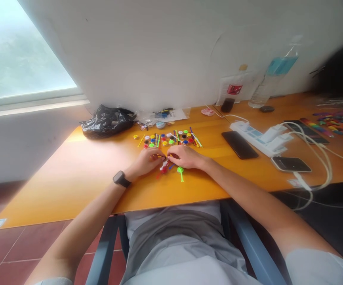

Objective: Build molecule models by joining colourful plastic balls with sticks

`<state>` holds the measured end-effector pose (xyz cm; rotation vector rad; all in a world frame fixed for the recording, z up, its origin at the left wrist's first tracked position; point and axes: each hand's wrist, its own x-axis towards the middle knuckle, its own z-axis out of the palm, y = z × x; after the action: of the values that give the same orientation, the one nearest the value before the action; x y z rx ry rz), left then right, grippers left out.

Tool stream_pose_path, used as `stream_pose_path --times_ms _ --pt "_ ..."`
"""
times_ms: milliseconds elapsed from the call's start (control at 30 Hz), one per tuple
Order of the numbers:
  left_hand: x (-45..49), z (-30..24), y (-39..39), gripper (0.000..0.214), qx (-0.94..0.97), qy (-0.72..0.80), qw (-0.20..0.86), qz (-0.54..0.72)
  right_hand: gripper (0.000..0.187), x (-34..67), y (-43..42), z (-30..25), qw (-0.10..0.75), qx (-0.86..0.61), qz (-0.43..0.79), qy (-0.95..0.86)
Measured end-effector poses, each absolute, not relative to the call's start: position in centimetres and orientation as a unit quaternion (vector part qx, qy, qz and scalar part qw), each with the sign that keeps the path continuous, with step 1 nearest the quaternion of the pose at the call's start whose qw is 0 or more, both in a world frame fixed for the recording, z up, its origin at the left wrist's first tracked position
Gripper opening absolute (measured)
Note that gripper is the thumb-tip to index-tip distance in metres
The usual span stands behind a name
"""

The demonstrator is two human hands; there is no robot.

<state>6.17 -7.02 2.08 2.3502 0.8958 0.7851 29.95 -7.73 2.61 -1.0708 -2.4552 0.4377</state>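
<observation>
1. The left hand is pinched around a small dark piece, which sits above the worktop between both hands.
2. The right hand has its fingers curled in at the other end of that piece; I cannot tell whether they grip it.
3. Just beyond the hands lie coloured discs in close clusters, with thin sticks beside and among them; the hands hide part of the nearest ones.
4. On the near side, a green disc with a stick lies by the right wrist. Red and white pieces lie just below the fingertips, near a blue stick partly covered by the right hand.
5. Farther back on the left are a crumpled black bag, a small round tin and a clear packet.
6. To the right, a dark phone lies beside a white power strip crowded with plugs and cables. Another phone lies nearer the edge.
7. Two bottles stand against the wall, well apart from the hands.
</observation>
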Motion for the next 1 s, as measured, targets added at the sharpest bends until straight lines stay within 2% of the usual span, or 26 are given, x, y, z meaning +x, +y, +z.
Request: stream_pose_path --times_ms 1000 --pt "5.70 1.47 -6.51 0.018 0.872 0.327 0.232 0.280 0.014 30.17 -7.67 2.57 0.188 -0.381 0.154 -0.892"
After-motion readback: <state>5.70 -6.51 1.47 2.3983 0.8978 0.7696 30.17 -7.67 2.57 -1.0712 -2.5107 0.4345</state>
